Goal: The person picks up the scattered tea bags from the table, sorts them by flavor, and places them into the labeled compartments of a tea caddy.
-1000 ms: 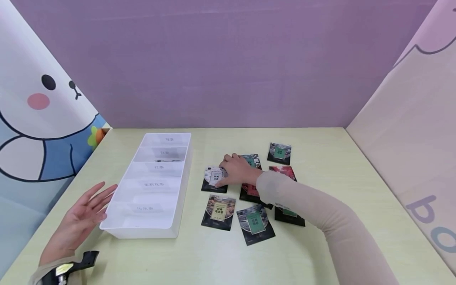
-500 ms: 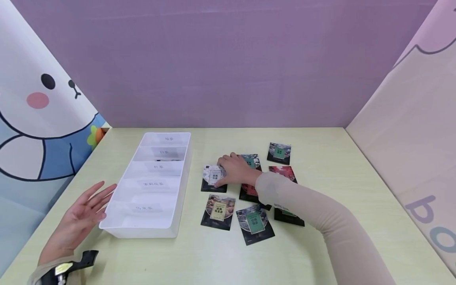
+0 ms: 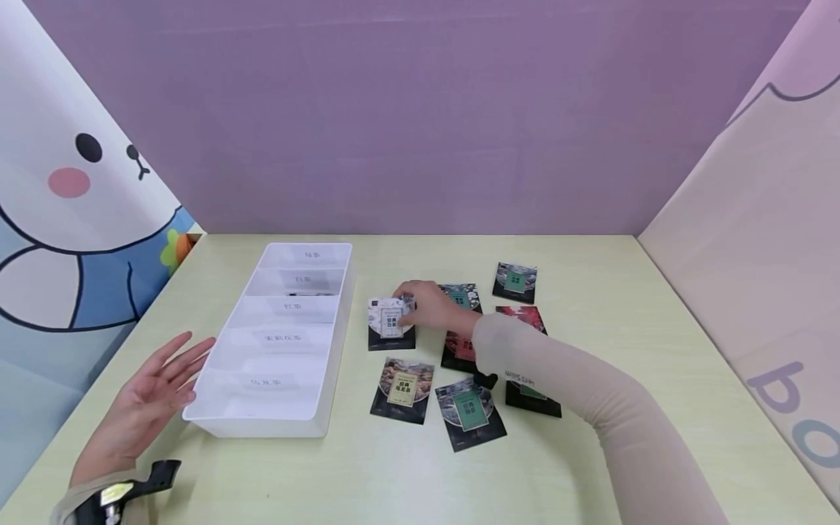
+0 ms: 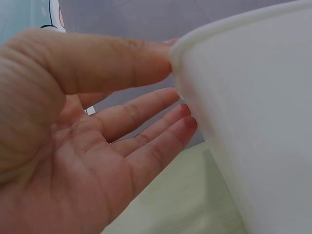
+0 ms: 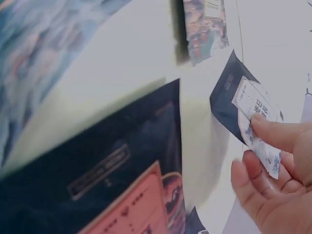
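My right hand (image 3: pixel 429 306) pinches a white and black tea sachet (image 3: pixel 389 332) by its right edge. In the right wrist view the thumb (image 5: pixel 280 134) lies on the printed face and the other fingers are behind the sachet, which is tilted off the table. My left hand (image 3: pixel 147 401) is at the near left corner of a white divided box (image 3: pixel 262 430), its fingers extended. The left wrist view has the thumb (image 4: pixel 122 63) against the box rim and fingertips along its outer wall. Handwritten labels mark the box's compartments.
Near the right hand lie more sachets: a yellow-labelled one (image 3: pixel 402 394), a green-labelled one (image 3: pixel 471 415), a red one (image 3: pixel 525 315) and another green one (image 3: pixel 515 283). The right forearm partly covers others. A purple panel (image 3: pixel 420 131) rises behind the table.
The pinched sachet has come up slightly and shifted a little left and away, with the right hand's fingers closing on its edge. The left hand and box stay put.
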A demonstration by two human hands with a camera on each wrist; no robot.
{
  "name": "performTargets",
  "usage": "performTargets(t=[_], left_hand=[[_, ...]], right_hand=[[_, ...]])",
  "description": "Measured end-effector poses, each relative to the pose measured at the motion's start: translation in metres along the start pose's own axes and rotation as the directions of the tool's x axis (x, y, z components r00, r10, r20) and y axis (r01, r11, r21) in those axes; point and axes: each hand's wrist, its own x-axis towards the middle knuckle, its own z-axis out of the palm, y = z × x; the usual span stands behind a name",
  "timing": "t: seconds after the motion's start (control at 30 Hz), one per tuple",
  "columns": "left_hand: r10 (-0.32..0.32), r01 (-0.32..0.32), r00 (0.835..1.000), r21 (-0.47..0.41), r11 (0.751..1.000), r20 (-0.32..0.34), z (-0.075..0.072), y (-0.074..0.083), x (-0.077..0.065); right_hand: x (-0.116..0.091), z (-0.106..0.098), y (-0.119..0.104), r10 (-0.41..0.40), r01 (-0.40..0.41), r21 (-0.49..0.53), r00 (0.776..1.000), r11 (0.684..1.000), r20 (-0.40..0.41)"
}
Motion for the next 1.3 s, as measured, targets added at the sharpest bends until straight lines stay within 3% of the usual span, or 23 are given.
performTargets(t=[0.23,0.6,1.3], left_hand=[[0.023,-0.022,0.999,-0.023,0.999,0.023,-0.001,0.000,0.000],[0.017,-0.017,1.000,-0.012,1.000,0.002,0.000,0.000,0.000],[-0.015,0.015,0.999,0.003,1.000,-0.033,0.001,0.000,-0.001]], right_hand=[[0.002,-0.005,0.002,0.021,-0.022,0.125,1.000,0.992,0.007],[-0.001,-0.015,-0.007,0.077,-0.089,0.248,0.995,0.965,0.060],[0.011,-0.045,-0.031,0.013,-0.018,0.252,1.000,0.967,0.021]])
